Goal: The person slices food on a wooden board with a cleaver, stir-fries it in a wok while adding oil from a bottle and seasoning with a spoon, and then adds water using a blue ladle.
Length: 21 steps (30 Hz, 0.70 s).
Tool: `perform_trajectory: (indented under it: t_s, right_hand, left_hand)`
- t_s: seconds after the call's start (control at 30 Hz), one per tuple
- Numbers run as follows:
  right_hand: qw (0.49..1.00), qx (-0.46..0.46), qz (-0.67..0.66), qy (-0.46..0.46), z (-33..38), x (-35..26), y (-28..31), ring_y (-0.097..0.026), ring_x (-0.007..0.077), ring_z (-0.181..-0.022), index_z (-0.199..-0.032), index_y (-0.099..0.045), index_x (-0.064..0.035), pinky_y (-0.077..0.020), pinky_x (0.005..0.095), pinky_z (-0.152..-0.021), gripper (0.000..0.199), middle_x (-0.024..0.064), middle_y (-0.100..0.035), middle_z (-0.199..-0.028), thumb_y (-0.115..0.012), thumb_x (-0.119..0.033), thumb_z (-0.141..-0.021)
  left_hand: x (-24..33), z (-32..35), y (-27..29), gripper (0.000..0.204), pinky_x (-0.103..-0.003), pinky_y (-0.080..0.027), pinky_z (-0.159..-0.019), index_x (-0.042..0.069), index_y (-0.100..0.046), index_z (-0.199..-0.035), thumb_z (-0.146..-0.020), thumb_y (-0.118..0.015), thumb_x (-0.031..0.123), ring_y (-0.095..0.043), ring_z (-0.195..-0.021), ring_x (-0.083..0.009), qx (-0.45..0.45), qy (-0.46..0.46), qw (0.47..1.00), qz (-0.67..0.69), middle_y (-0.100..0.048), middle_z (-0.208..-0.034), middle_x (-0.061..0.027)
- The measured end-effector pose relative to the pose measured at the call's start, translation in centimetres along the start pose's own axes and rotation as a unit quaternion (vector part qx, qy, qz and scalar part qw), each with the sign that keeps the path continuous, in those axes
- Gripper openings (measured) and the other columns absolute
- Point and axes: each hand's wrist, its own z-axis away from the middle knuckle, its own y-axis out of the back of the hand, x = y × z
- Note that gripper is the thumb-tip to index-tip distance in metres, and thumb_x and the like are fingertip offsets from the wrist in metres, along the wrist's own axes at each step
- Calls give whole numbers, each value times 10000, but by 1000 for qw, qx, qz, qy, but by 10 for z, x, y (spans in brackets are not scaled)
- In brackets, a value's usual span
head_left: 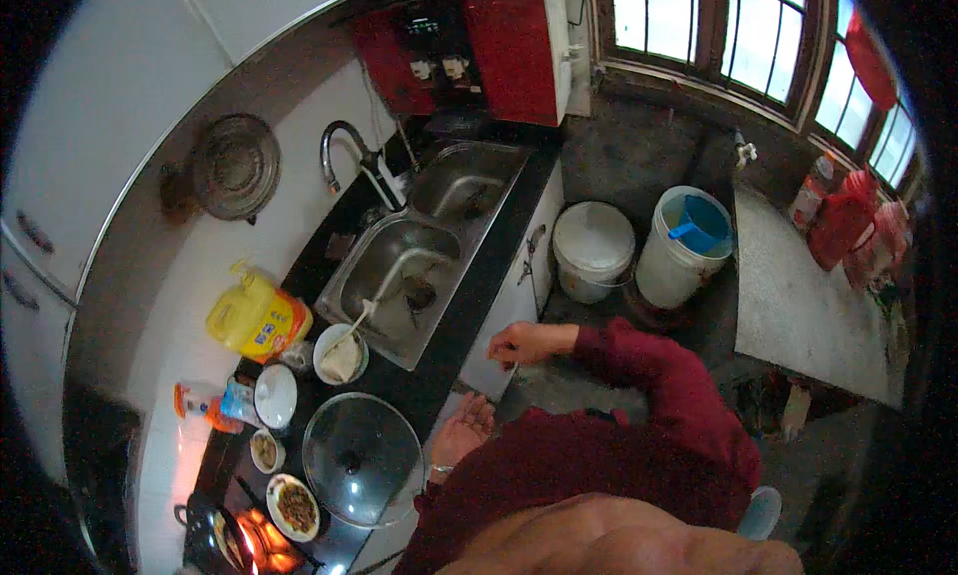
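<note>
My left hand [461,431] hangs palm up, fingers apart and empty, just off the front edge of the black counter [469,286], nearest the glass pot lid [361,459]. My right hand [521,343], on a red-sleeved arm, hovers in front of the white cabinet door [509,306] under the double steel sink [399,276]. Its fingers are curled downward and I cannot see anything in them. A white bowl with a spoon [340,356] stands left of the sink.
A yellow oil jug [255,318], small bowls, a plate of food [294,505] and a lit burner [261,542] line the counter's left. Two white buckets [639,244], one with a blue scoop, stand on the floor. A grey table [798,306] sits at right.
</note>
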Motion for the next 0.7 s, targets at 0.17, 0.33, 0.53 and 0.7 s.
perform_trajectory:
  t_s: [0.17,0.33,0.53,0.7]
  right_hand:
    - [998,24,-3,55,-31,-25,51,-627,132,-738,-1000,-582,-6,-491,264,-659,259,86,-651,-818,-472,-220,-904]
    - [996,-30,-24,84,-79,-28,63,-642,160,-710,-992,-593,-31,-506,280,-627,253,85,-659,-796,-483,-237,-894]
    - [992,-116,-25,40,-132,-54,57,-625,146,-764,-1029,-571,-24,-487,277,-689,233,87,-654,-817,-496,-200,-895]
    - [973,-218,-29,75,-190,-60,67,-624,152,-758,-1014,-583,-31,-488,277,-708,222,94,-646,-810,-489,-195,-898]
  left_hand:
    - [27,9,8,436,-387,-312,-1002,105,-366,-1299,-891,-460,227,-434,-1153,-225,-123,-65,986,-92,-453,-1273,-67]
    - [20,26,52,458,-367,-362,-948,106,-324,-1322,-899,-453,227,-458,-1106,-211,-142,-149,979,-17,-452,-1258,-60]
    - [-15,47,36,336,-336,-438,-850,97,-421,-1250,-932,-373,195,-531,-978,-206,101,-369,921,-67,-545,-1100,-60]
    - [-10,34,22,353,-354,-432,-883,75,-415,-1255,-931,-370,206,-515,-1038,-220,69,-407,900,144,-512,-1167,-98]
